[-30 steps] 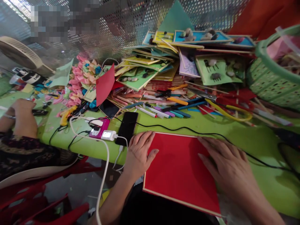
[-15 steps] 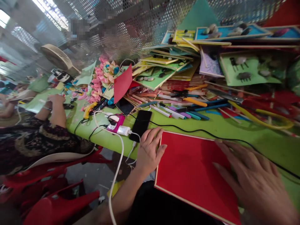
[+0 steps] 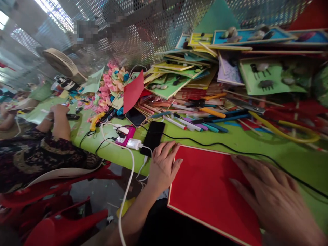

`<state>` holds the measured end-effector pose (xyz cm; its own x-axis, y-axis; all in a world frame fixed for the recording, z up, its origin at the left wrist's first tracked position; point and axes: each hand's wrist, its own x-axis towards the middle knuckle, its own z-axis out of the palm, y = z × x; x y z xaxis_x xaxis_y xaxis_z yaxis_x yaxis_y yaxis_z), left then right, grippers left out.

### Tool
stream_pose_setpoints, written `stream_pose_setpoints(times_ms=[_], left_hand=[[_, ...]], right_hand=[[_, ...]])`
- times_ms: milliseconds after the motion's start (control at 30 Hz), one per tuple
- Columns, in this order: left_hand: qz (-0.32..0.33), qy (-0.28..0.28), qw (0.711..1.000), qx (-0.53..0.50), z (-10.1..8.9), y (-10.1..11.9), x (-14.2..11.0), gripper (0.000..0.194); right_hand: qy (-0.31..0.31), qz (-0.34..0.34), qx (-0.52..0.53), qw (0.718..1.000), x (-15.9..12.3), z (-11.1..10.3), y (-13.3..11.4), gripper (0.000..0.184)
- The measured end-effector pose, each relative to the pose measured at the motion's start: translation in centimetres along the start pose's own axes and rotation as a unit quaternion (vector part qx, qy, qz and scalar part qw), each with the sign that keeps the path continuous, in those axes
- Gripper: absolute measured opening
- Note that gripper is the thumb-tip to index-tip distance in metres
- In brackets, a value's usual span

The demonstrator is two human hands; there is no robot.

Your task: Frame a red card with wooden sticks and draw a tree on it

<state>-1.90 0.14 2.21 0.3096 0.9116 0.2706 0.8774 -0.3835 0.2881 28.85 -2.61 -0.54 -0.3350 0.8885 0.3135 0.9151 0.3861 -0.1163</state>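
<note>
A flat red board (image 3: 205, 184) with thin pale wooden strips along its edges lies partly on the green table and reaches over its near edge. My left hand (image 3: 164, 164) rests over the board's upper left corner, its fingers lying along the edge and its thumb on the red face. My right hand (image 3: 271, 188) is laid across the right side, fingers stretched and apart, hiding that edge. Left of the board lies a black phone (image 3: 153, 135). A black cable (image 3: 205, 141) runs just behind the board.
Behind are scattered markers (image 3: 189, 123), scissors (image 3: 252, 106) and stacked framed cards with stones (image 3: 166, 85). A pink power strip (image 3: 125, 135) with a white cord (image 3: 132, 167) sits at left. A yellow glue gun (image 3: 96, 120), a co-worker's hands (image 3: 59, 111) and red chairs (image 3: 66, 225) are farther left.
Both hands stay on the red board with almost the same pose. The right hand has shifted very slightly left, and the whole view has moved a little.
</note>
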Motion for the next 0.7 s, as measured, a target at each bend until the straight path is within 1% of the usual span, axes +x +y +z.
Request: stream_pose_setpoints(times_ms=[167,267,433,633,700], left_hand=[[0.031,0.008,0.999,0.003,0.08,-0.15,-0.22,0.052],[0.044,0.001,0.999,0.000,0.05,-0.19,-0.21,0.052],[0.041,-0.008,0.999,0.008,-0.07,-0.04,0.01,0.047],[0.035,-0.006,0.999,0.001,-0.07,0.03,0.08,0.045],[0.030,0.003,1.000,-0.009,-0.01,-0.06,-0.05,0.045]], right_hand=[[0.010,0.006,-0.001,1.000,-0.16,0.07,0.11,0.065],[0.010,0.011,-0.001,1.000,-0.14,0.20,0.08,0.063],[-0.011,0.026,0.000,1.000,0.00,0.32,0.00,0.062],[-0.005,0.023,-0.003,1.000,0.05,0.12,-0.02,0.061],[-0.006,0.021,-0.003,1.000,0.01,0.04,-0.03,0.062]])
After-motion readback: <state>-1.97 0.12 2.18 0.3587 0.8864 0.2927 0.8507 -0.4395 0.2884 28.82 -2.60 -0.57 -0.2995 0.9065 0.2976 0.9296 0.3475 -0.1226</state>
